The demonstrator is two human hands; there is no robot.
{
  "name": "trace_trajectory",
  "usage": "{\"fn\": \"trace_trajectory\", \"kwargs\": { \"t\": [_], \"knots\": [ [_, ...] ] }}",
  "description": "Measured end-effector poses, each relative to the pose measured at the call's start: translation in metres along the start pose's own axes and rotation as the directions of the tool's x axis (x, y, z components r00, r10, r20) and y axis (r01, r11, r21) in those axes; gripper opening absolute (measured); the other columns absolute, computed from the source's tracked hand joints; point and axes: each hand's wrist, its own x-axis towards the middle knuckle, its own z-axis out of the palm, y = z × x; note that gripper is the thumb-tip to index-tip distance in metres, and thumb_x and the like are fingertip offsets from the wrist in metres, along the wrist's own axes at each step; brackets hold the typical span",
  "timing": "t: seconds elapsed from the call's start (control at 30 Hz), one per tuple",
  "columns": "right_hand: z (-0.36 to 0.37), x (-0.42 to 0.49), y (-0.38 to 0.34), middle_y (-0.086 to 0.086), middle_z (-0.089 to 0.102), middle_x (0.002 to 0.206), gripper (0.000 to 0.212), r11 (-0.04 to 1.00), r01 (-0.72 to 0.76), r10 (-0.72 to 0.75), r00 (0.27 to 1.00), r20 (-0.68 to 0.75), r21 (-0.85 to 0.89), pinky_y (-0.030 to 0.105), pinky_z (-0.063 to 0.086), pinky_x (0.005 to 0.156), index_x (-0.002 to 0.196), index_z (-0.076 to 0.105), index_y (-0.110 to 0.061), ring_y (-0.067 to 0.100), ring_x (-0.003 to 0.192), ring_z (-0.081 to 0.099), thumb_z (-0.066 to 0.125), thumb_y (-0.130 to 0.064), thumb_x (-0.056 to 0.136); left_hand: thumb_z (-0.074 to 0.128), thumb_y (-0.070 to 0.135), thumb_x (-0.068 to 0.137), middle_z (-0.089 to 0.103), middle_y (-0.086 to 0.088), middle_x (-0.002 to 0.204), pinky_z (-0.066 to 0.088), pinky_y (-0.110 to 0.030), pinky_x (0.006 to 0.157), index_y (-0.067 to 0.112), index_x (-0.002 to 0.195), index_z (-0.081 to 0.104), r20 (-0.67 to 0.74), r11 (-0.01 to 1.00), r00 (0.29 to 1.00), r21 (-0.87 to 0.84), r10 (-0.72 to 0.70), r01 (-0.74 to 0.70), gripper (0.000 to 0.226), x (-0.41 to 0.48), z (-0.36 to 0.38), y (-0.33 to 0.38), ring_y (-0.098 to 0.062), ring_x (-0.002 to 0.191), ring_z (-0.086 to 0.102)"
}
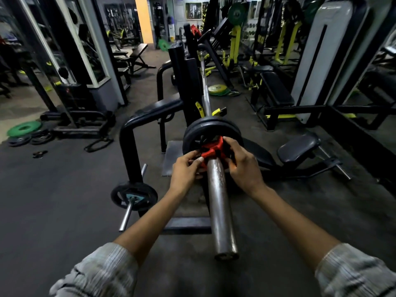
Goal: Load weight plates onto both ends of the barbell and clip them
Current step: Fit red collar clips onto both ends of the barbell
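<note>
- The barbell [221, 202] lies on a black rack [188, 82], its near sleeve pointing toward the camera.
- Two black plates [211, 128] sit on that sleeve, pushed up toward the rack.
- A red clip [213, 151] wraps the sleeve just in front of the plates.
- The left hand [185, 171] pinches the clip's lever with curled fingers.
- The right hand [244, 166] grips the clip's other side, fingers closed around it.
- Another black plate [134, 196] hangs on a storage peg at lower left.
</note>
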Motion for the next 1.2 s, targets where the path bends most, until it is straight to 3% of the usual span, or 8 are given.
{"fn": "trace_trajectory", "kwargs": {
  "t": [0.17, 0.37, 0.57, 0.77, 0.87, 0.93, 1.1, 1.2],
  "knots": [
    [0.001, 0.003, -0.004, 0.006, 0.060, 0.123, 0.075, 0.967, 0.089, -0.064, 0.992, 0.111, -0.238, 0.048, 0.062, 0.066, 0.159, 0.032, -0.042, 0.036, 0.080, 0.069, 0.054, -0.013, 0.093, 0.068, 0.032, 0.094, 0.080, -0.009, 0.096, 0.065, -0.048, 0.078, 0.021, 0.112, 0.075, 0.019, 0.998, 0.999, -0.059, -0.032, 0.034, 0.023, 0.011, -0.003, 0.001, -0.030, 0.091, 0.078],
    [-0.009, 0.010, -0.008, 0.001, 0.053, 0.124, 0.074, 0.955, 0.118, -0.052, 0.969, 0.241, -0.272, 0.049, 0.061, 0.067, 0.159, 0.021, -0.052, 0.033, 0.080, 0.068, 0.028, -0.047, 0.086, 0.069, 0.074, 0.078, 0.080, -0.013, 0.088, 0.065, -0.043, 0.073, 0.008, 0.102, 0.078, 0.072, 0.981, 0.980, -0.047, -0.185, 0.188, 0.071, 0.024, -0.009, 0.019, -0.027, 0.082, 0.079],
    [-0.015, 0.015, -0.009, 0.002, 0.047, 0.122, 0.077, 0.965, 0.140, -0.064, 0.946, 0.317, -0.222, 0.043, 0.057, 0.064, 0.159, 0.014, -0.053, 0.026, 0.075, 0.059, 0.023, -0.052, 0.082, 0.073, 0.054, 0.088, 0.079, -0.019, 0.085, 0.065, -0.039, 0.068, -0.001, 0.101, 0.075, 0.081, 0.968, 0.969, -0.078, -0.232, 0.238, 0.058, 0.028, -0.009, 0.028, -0.028, 0.075, 0.078],
    [-0.017, 0.020, -0.010, 0.006, 0.042, 0.120, 0.069, 0.935, 0.223, -0.112, 0.924, 0.365, -0.277, 0.035, 0.042, 0.058, 0.162, 0.020, -0.041, 0.014, 0.068, 0.041, 0.040, -0.044, 0.097, 0.073, 0.038, 0.092, 0.077, -0.024, 0.091, 0.064, -0.049, 0.073, -0.004, 0.098, 0.073, 0.037, 0.938, 0.954, -0.174, -0.298, 0.300, 0.042, 0.024, -0.004, 0.037, -0.032, 0.075, 0.076],
    [-0.013, 0.025, -0.014, 0.010, 0.042, 0.125, 0.061, 0.893, 0.279, -0.126, 0.908, 0.399, -0.353, 0.035, 0.041, 0.059, 0.161, 0.023, -0.037, 0.023, 0.074, 0.054, 0.043, -0.041, 0.104, 0.067, 0.025, 0.097, 0.073, -0.028, 0.088, 0.062, -0.055, 0.082, -0.007, 0.099, 0.071, -0.020, 0.936, 0.953, -0.196, -0.303, 0.293, 0.033, 0.022, 0.001, 0.035, -0.036, 0.074, 0.073],
    [-0.014, 0.024, -0.017, 0.013, 0.041, 0.131, 0.058, 0.862, 0.313, -0.126, 0.894, 0.429, -0.400, 0.035, 0.040, 0.061, 0.160, 0.025, -0.036, 0.029, 0.083, 0.063, 0.047, -0.037, 0.106, 0.063, 0.018, 0.099, 0.071, -0.027, 0.086, 0.058, -0.055, 0.082, -0.005, 0.095, 0.070, -0.046, 0.932, 0.953, -0.229, -0.300, 0.282, 0.024, 0.014, 0.003, 0.033, -0.031, 0.060, 0.070],
    [-0.015, 0.031, -0.022, 0.016, 0.040, 0.135, 0.059, 0.865, 0.307, -0.088, 0.872, 0.481, -0.397, 0.036, 0.039, 0.065, 0.160, 0.024, -0.037, 0.033, 0.087, 0.065, 0.047, -0.037, 0.106, 0.068, 0.019, 0.097, 0.075, -0.018, 0.078, 0.065, -0.036, 0.059, -0.003, 0.104, 0.071, -0.008, 0.924, 0.950, -0.237, -0.312, 0.302, 0.023, 0.009, -0.001, 0.031, -0.021, 0.054, 0.072],
    [-0.027, 0.041, -0.029, 0.017, 0.046, 0.137, 0.059, 0.853, 0.314, -0.056, 0.850, 0.524, -0.418, 0.040, 0.047, 0.073, 0.160, 0.023, -0.041, 0.039, 0.098, 0.067, 0.045, -0.045, 0.106, 0.066, 0.020, 0.099, 0.077, -0.018, 0.091, 0.066, -0.039, 0.065, -0.005, 0.115, 0.067, 0.039, 0.943, 0.961, -0.187, -0.274, 0.276, 0.030, 0.000, -0.005, 0.039, -0.023, 0.069, 0.076]
  ]
}}
